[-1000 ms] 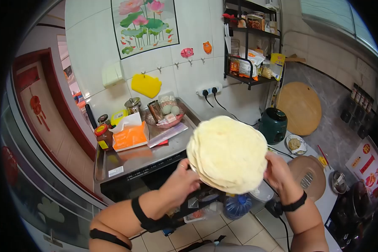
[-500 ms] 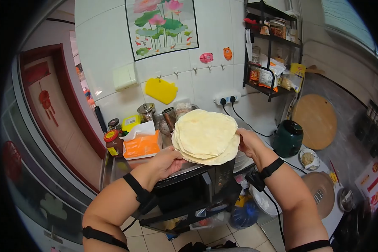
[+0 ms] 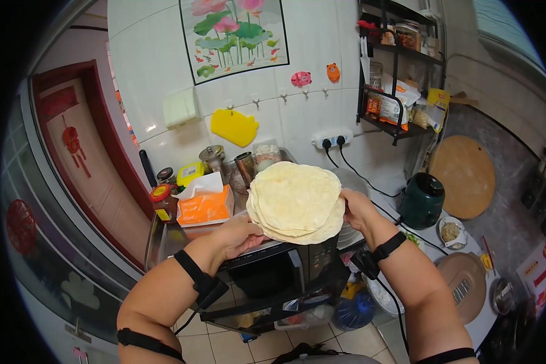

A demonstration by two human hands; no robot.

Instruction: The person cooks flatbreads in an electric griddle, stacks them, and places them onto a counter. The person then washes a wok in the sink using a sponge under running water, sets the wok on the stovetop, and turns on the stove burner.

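Observation:
A stack of thin round flatbreads (image 3: 295, 197) is held up in front of me, above the front edge of the microwave oven (image 3: 267, 273). My left hand (image 3: 241, 235) grips the stack's lower left rim, fingers closed beneath it. On the opposite side, my right hand (image 3: 357, 209) pinches the right rim, with some fingers hidden behind the bread. The flatbreads overlap unevenly, so several edges show at the bottom. Just left of the stack is an orange tissue pack (image 3: 205, 205). Behind it stands a brown metallic cylinder (image 3: 245, 167).
Left of the tissue pack stands a red-lidded jar (image 3: 163, 203). A dark green appliance (image 3: 422, 200) and a small bowl of food (image 3: 452, 233) sit on the right counter. Cords run from the wall socket (image 3: 332, 141). A black rack (image 3: 400, 73) holds jars and packets.
The camera view has shifted slightly, and the stack hangs a little lower in the picture, tilted a bit differently. Both hands keep their hold on the flatbreads.

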